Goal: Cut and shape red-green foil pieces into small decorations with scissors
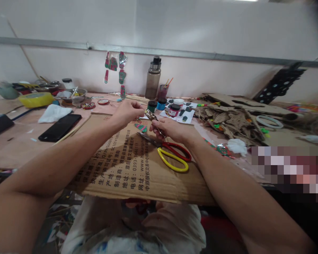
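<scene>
My right hand [161, 128] is closed around a shiny metal tool [159, 127], which looks like a hole punch or pliers. At the tool's upper end, my left hand [134, 110] is pinched; what lies between its fingertips is too small to make out. Just below the hands is a small pink-and-green patterned piece [141, 127]. Scissors with one red and one yellow handle [172, 169] lie on a printed cardboard sheet [148, 187], blades pointing up and left, under my right hand.
Paint jars [174, 110], a bottle [153, 79] and a cup with sticks [163, 92] stand behind the hands. At left lie a phone [60, 127], white tissue [54, 113] and yellow tape [35, 100]. Knotted twine [233, 121] is piled at right. Patterned pieces [122, 76] hang on the wall.
</scene>
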Demonstrator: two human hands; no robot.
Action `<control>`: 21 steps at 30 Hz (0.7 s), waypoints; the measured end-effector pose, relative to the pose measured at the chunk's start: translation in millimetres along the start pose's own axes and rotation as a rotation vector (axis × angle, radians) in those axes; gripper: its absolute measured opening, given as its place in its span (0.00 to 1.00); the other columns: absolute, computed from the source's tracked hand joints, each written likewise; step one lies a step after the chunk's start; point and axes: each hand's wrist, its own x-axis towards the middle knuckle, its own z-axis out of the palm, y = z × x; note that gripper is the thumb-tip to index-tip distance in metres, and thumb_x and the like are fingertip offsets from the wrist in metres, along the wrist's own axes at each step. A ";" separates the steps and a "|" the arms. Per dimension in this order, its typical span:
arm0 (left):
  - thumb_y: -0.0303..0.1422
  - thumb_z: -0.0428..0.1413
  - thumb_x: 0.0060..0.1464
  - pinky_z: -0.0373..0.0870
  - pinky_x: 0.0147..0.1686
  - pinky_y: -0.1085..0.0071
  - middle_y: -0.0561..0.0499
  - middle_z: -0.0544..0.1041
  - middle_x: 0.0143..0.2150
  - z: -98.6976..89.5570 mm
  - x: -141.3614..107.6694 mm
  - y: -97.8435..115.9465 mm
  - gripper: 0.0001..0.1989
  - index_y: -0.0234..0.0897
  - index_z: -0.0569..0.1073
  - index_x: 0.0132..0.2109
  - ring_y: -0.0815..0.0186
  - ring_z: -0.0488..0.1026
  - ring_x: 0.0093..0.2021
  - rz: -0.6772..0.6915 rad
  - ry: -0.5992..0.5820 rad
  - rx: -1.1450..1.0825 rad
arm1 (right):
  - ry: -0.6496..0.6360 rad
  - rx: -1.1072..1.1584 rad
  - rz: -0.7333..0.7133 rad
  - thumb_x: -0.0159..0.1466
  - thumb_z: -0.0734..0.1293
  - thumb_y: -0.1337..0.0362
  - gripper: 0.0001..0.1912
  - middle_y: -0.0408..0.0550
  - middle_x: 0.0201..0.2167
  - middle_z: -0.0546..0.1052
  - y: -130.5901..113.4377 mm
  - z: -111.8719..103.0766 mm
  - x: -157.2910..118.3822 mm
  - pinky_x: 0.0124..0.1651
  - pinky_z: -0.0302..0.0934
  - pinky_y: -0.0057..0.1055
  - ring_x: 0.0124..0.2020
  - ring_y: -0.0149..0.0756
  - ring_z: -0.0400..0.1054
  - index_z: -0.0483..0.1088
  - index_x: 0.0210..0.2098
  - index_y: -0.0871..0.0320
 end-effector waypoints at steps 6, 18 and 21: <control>0.21 0.59 0.44 0.57 0.25 0.72 0.54 0.72 0.22 -1.0 -0.8 1.6 0.05 0.33 0.74 0.26 0.73 0.63 0.22 -0.012 -0.007 0.012 | 0.011 0.030 0.012 0.69 0.65 0.52 0.18 0.38 0.18 0.66 1.1 0.8 0.0 0.20 0.53 0.26 0.17 0.27 0.58 0.66 0.28 0.57; 0.22 0.59 0.43 0.56 0.23 0.73 0.54 0.69 0.20 -2.4 0.5 -1.3 0.05 0.34 0.72 0.23 0.73 0.63 0.21 -0.015 -0.005 -0.041 | -0.010 0.089 0.019 0.68 0.67 0.49 0.20 0.36 0.15 0.62 1.9 0.8 0.4 0.18 0.50 0.25 0.15 0.27 0.56 0.68 0.28 0.58; 0.23 0.59 0.42 0.56 0.23 0.73 0.55 0.69 0.20 -2.4 -0.3 0.2 0.05 0.34 0.72 0.23 0.73 0.63 0.21 -0.020 -0.004 -0.030 | -0.013 0.078 0.011 0.67 0.67 0.47 0.21 0.36 0.14 0.62 3.4 0.2 1.2 0.18 0.50 0.26 0.14 0.27 0.56 0.68 0.28 0.58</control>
